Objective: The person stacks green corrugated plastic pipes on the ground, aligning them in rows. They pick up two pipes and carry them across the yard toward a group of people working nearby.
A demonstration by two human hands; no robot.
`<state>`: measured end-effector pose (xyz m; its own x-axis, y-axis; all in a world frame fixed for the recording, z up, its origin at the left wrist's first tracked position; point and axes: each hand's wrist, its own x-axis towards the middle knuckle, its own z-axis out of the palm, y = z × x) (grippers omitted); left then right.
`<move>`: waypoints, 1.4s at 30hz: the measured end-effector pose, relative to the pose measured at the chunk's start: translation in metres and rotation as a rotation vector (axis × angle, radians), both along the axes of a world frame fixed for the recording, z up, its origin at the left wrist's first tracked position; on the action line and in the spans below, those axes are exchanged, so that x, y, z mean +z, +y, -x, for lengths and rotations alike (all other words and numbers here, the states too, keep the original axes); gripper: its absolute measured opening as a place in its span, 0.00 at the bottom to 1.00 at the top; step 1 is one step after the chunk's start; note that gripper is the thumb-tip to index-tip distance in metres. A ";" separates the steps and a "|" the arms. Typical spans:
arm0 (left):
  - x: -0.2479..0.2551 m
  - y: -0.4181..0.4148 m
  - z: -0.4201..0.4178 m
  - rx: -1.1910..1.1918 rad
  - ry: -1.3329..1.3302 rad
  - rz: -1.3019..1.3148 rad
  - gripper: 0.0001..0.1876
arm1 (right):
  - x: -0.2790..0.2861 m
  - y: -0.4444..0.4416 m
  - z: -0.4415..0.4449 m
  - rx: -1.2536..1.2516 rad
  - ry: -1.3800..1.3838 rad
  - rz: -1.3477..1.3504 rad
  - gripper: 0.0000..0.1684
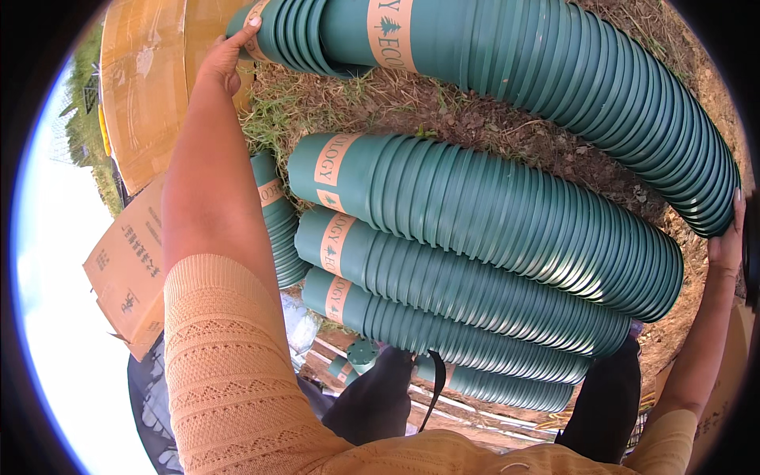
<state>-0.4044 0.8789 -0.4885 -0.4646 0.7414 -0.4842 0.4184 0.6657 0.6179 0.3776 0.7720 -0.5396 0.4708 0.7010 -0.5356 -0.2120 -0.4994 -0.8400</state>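
A long stack of nested green plastic plant pots curves across the top of the view, with tan printed bands on its exposed pots. My left hand grips its left end beside the cardboard. At the right end, my right hand presses against the rims, its fingers partly hidden. Several pots near my left hand sit a little askew to the rest. Closer to me lie three similar stacks side by side: the farthest, a middle one and the nearest.
A large taped cardboard box stands at upper left, above an open carton flap bearing writing. Another pot stack shows behind my left arm. Below are a pot with a holed base, another stack and my dark-clothed legs. Soil and dry grass cover the ground.
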 end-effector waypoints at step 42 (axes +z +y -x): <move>-0.014 -0.133 -0.093 0.365 -0.017 -0.024 0.52 | 0.045 -0.045 0.072 0.155 0.111 0.030 0.33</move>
<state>-0.3115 0.7455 -0.5029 -0.6931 0.5393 -0.4782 0.1454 0.7545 0.6400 0.3057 0.7267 -0.4951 0.2954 0.7436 -0.5999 -0.2211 -0.5576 -0.8001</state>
